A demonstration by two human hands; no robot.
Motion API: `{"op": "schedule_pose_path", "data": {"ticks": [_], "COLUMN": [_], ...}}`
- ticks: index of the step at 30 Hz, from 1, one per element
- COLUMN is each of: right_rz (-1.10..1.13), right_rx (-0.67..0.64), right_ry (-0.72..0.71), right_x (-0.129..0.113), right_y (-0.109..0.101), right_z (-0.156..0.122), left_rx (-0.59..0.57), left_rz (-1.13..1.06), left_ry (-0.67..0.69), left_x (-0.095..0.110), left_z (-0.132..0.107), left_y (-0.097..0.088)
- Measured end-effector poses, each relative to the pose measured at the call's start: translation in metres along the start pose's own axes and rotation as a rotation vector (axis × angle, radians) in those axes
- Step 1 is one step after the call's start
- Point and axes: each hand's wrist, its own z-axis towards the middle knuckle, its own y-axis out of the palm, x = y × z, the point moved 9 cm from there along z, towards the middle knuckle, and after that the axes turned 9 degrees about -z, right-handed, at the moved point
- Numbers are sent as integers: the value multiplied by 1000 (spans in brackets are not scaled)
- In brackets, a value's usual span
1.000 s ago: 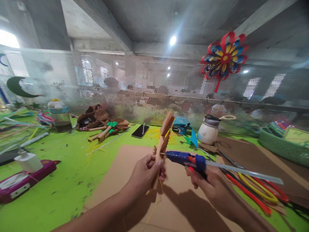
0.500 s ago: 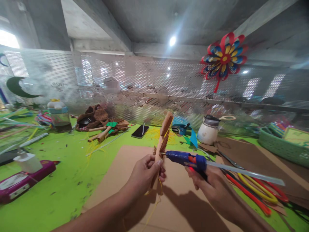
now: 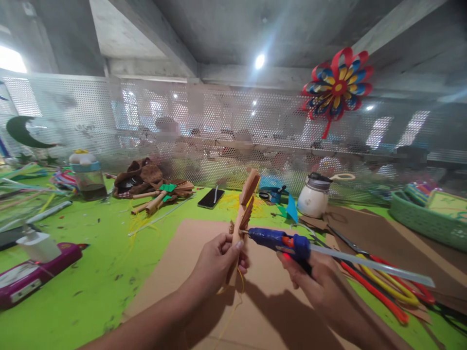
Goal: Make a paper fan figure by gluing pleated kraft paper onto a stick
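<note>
Brown folded-paper craft piece with a pleated fan on its side [image 3: 239, 218] is up in the air over the flat tan cardboard sheet [image 3: 178, 262], standing near upright with the top tipped a bit right. The left hand [image 3: 224, 255] has it pinched low down, thumb in front and fingers wrapped behind. A thin yellow strand [image 3: 240, 302] dangles below that hand.

The right hand [image 3: 310, 277] is wrapped around a dark blue glue gun with a red part in its body [image 3: 279, 241], nozzle pointing left, right up at the paper just above the left thumb. Can't really tell if the tip is touching or just shy of it. A long translucent glue stick [image 3: 372, 266] pokes out the back.

All this is on a bright green tabletop [image 3: 102, 262]. Past the cardboard there's a black phone [image 3: 210, 198], with a bundle of brown paper rolls with green leaf bits [image 3: 164, 194] left of it. Off to the right is a round white jar with a grey lid [image 3: 313, 198].
</note>
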Motion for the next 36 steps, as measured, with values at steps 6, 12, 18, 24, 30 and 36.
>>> {"op": "schedule_pose_path", "data": {"ticks": [6,12,18,24,30,36], "right_rz": [-6,-2,58,80,62,-3], "right_rx": [-58,-11,-55,-124,86,182], "right_ry": [20,23,42,44,17,128], "right_x": [1,0,5,0,-1,49], "right_y": [7,-2,14,22,-9,-5], "right_z": [-1,-2,-3,-7,-8,6], "left_rx": [14,33,8,30,99,129], "left_rz": [-12,-6,10,-8,-64,-152], "left_ry": [-2,-6,0,20,-28,-57], "left_x": [1,3,2,6,1,-2], "left_z": [0,0,-1,1,5,4], "left_y": [0,-2,1,-2,-14,-17]}}
